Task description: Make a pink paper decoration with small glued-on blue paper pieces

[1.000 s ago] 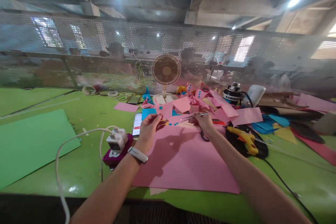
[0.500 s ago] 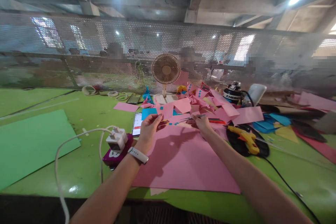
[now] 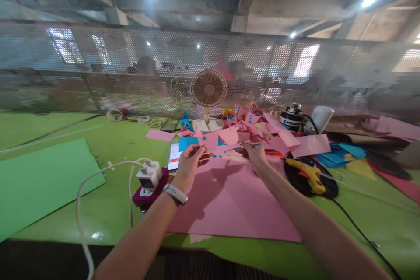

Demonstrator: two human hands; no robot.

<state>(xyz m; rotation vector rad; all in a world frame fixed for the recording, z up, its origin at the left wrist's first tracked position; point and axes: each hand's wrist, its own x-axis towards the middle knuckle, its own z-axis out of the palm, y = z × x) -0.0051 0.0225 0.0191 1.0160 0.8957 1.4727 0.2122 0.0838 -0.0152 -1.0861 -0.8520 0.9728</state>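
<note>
My left hand (image 3: 189, 162) is raised over the table with its fingers pinched on a small pink paper piece (image 3: 210, 139) that carries blue dots. My right hand (image 3: 255, 154) is closed on a thin metal tool (image 3: 244, 145), tweezers or a pen, whose tip points left toward that piece. Both hands hover above the far edge of a large pink paper sheet (image 3: 229, 201) lying on the green table (image 3: 108, 210). A white watch sits on my left wrist.
A heap of pink and blue paper scraps (image 3: 262, 131), a small desk fan (image 3: 208, 92), a yellow glue gun (image 3: 306, 174), a phone (image 3: 173, 156), a purple power strip with white plugs (image 3: 149, 179), a green sheet (image 3: 42, 179) and tape rolls (image 3: 113, 114) lie around. People sit behind a mesh screen.
Both hands have stayed close together with the same grips. The view has shifted slightly and the right hand has drawn a little nearer to the left.
</note>
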